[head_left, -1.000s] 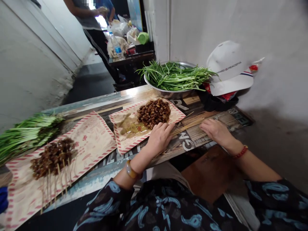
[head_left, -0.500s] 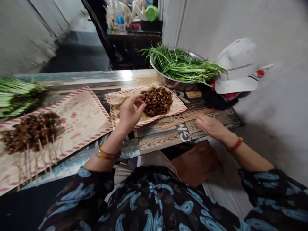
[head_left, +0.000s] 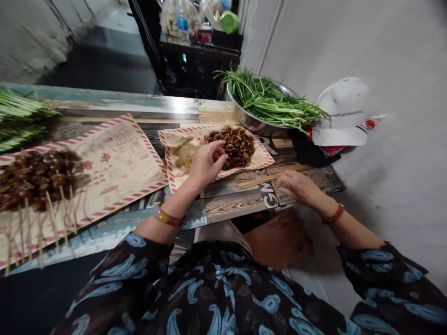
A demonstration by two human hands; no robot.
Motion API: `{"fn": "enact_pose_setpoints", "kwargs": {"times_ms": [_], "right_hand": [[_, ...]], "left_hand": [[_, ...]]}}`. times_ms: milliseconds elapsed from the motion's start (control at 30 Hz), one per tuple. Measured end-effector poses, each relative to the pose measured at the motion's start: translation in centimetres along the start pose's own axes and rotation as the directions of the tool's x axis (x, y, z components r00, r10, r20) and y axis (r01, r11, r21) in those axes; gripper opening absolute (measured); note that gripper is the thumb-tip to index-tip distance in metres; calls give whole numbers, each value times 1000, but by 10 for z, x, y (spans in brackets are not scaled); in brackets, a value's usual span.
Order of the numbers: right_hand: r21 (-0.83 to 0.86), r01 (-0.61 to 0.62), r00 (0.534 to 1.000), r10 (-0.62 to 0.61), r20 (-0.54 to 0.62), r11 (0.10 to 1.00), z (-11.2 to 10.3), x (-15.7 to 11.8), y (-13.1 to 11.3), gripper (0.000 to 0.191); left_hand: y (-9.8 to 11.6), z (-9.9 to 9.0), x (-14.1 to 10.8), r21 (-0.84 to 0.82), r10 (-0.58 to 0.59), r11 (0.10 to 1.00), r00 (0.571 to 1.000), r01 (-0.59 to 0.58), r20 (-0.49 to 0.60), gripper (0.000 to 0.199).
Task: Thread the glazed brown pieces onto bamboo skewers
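your left hand (head_left: 206,164) is at the near left edge of the pile of glossy brown pieces (head_left: 240,145), palm down, with its fingers (head_left: 216,144) loosely curved. the thumb stands a little apart from the forefinger, so the grip is partly open; you cannot tell from here whether the fingertips touch a piece. the pile sits on the right part of the smaller paper sheet (head_left: 170,139), whose left part carries a wet, yellowish stain.

your right hand (head_left: 299,187) is to the right, low over the tabletop (head_left: 226,202), beside the loose thin sticks (head_left: 256,178) that lie near the front of that sheet. its fingers are bent and drawn together, and whether they have hold of a stick cannot be told. you wear a bangle (head_left: 168,217) on the left wrist and a red bracelet (head_left: 335,214) on the right.

to your left, the larger paper sheet (head_left: 122,160) carries brown skewered pieces (head_left: 42,174), their bare stick ends (head_left: 52,216) pointing towards you. a bundle of greens (head_left: 21,111) lies beyond it at the far left. behind the pile, a metal bowl (head_left: 248,120) holds long green stalks (head_left: 275,100), and a white cap (head_left: 344,109) is to the right of the bowl.
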State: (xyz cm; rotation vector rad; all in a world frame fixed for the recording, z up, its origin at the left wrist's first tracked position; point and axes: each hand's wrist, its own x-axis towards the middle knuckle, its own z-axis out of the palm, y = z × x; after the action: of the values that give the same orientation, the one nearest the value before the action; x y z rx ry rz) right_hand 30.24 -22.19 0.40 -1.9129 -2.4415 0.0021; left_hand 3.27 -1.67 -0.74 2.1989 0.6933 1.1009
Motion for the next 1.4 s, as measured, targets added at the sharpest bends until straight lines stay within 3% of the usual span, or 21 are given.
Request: {"fn": "enact_pose_setpoints", "kwargs": {"times_ms": [133,233,300,367,500,700,767,800,867,933,967,1033,1133,1267,1400], "right_hand": [[-20,52,997,-50,63,998,8,7,-9,19],[-58,74,996,-71,58,996,3,18,-24,24],[-76,45,999,-44,11,996,-8,31,-34,26],[-69,-48,992,40,-120,996,-21,48,-41,27],[73,-51,918,75,-389,996,-34,92,-49,28],[344,29,777,195,-599,939,-25,144,-54,27],[527,87,735,302,-607,846,-24,155,-57,22],[651,126,730,374,-572,749,-25,159,-59,19],[875,192,766,490,-416,444,-26,165,-63,19],[970,209,826,508,-242,124,-25,169,-65,22],[979,203,845,504,-179,7,-23,170,-65,24],[970,195,856,508,-96,-145,-18,172,-65,28],[947,196,862,505,-43,-253,-9,173,-65,28],[945,171,888,458,-25,-280,-7,174,-72,25],[944,119,903,429,25,-306,-11,176,-77,26]], "left_hand": [[0,0,-3,-16,26,1000,999,-25,19,31],[0,-2,-4,-35,3,999,1000,-3,-9,30],[-2,-4,-3,-33,-6,999,1000,5,-19,29],[-7,-6,-3,-24,-15,1000,999,14,-32,28],[-20,-10,-1,0,-71,997,993,71,-95,27],[-26,-18,-1,156,-57,986,997,64,-46,19],[-27,-22,-1,227,-72,971,997,73,-10,18],[-28,-24,-1,267,-85,960,996,82,0,17],[-32,-29,0,344,-112,933,994,106,-2,17],[-36,-34,0,403,-124,907,992,124,-25,18],[-37,-34,0,426,-126,896,992,127,-30,18],[-38,-33,1,468,-121,877,993,109,-5,18],[-35,-24,3,510,-103,859,991,42,91,22],[-29,-12,5,554,-90,832,983,-15,163,25],[-31,-11,6,563,-117,827,980,4,164,18]]}}
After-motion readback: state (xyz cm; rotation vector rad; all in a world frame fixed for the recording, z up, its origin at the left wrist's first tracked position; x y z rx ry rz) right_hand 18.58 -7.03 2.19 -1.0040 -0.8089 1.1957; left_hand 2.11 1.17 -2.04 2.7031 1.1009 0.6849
